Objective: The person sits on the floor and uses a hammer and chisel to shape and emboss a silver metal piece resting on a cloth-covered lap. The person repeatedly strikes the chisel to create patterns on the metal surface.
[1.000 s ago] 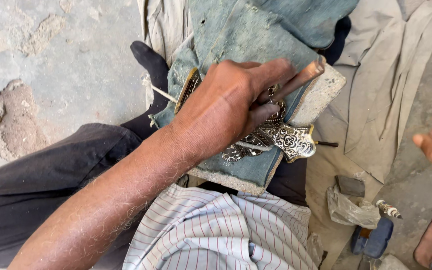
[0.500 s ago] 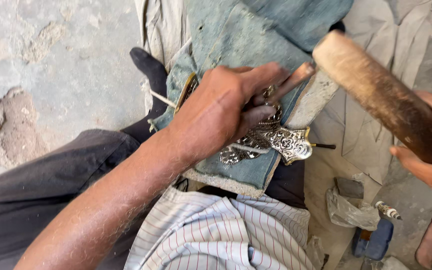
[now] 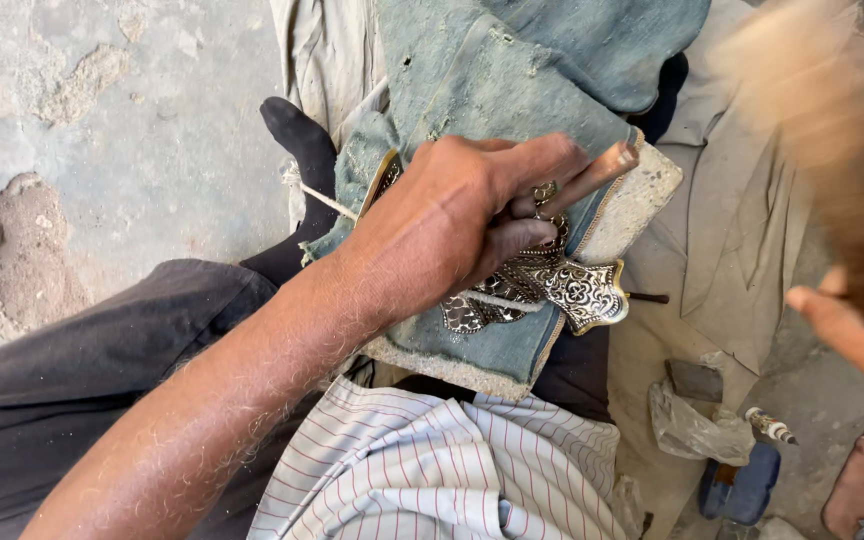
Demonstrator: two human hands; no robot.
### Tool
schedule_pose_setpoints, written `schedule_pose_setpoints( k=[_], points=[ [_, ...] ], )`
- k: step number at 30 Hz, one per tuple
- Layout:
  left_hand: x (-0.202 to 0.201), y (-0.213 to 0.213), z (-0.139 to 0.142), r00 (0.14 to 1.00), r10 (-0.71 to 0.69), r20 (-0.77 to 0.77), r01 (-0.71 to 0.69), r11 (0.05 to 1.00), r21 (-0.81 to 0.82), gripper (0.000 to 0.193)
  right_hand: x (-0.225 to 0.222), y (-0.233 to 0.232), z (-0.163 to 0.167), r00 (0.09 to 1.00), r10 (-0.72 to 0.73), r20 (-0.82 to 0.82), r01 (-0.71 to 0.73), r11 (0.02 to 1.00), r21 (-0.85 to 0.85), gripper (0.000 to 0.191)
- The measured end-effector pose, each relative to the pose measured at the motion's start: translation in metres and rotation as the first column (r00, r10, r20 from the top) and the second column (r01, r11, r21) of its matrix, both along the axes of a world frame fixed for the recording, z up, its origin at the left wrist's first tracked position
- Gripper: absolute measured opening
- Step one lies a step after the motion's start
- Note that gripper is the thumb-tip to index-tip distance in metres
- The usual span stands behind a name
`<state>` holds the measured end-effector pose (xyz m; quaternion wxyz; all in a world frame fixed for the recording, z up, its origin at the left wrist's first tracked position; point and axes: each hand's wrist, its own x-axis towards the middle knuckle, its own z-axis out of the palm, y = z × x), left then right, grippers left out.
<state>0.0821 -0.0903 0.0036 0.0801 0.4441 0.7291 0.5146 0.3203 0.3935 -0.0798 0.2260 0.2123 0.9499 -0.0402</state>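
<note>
Left hand [image 3: 452,225] is sitting mid-frame, closing its fingers around a thin metal punch rod [image 3: 597,175] that is angling up-right, tip end poking out past the index finger. Directly under the knuckles, an ornate engraved silver metal plate with gold edging [image 3: 577,295] is lying on a folded, worn blue denim pad [image 3: 512,90]; most of the plate is hidden by the hand, only its lower-right scalloped part is showing, just below and right of the grip. The lower end of the rod is out of sight behind the fingers, so can't confirm contact with the plate. Denim is covering a pale stone or wood block [image 3: 642,200], whose corner is peeking out right of the rod. Right hand [image 3: 852,325] is entering at the right edge, partly cut off; a large blurred brownish wooden mallet-like object [image 3: 812,110] is smearing across the upper right, and the hand appears to be wrapping its handle, but blur makes the grip impossible to confirm. A striped white shirt [image 3: 432,470] is filling bottom centre, dark trousers [image 3: 72,370] lower left, cracked concrete floor [image 3: 102,130] upper left.
</note>
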Motion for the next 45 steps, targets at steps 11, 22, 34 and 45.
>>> schedule_pose_setpoints(
  k=[11,22,34,45],
  points=[
    [-0.002,-0.004,0.000,1.000,-0.019,-0.010,0.020,1.000,0.021,0.051,0.031,0.032,-0.026,0.999,-0.017,0.031,0.016,1.000,0.021,0.033],
    [-0.002,0.000,-0.002,1.000,0.007,-0.018,-0.008,1.000,-0.025,0.053,0.024,0.024,-0.025,0.999,-0.004,0.036,0.003,1.000,0.018,0.038],
    [-0.003,0.001,0.006,1.000,-0.002,0.013,0.004,0.990,-0.142,0.043,0.034,0.032,-0.027,0.999,0.001,0.040,-0.002,1.000,0.023,0.044],
    [-0.003,0.002,0.006,1.000,0.005,-0.004,-0.006,0.997,-0.072,0.048,0.026,0.036,-0.030,1.000,0.023,0.018,-0.024,1.000,0.012,0.049]
  ],
)
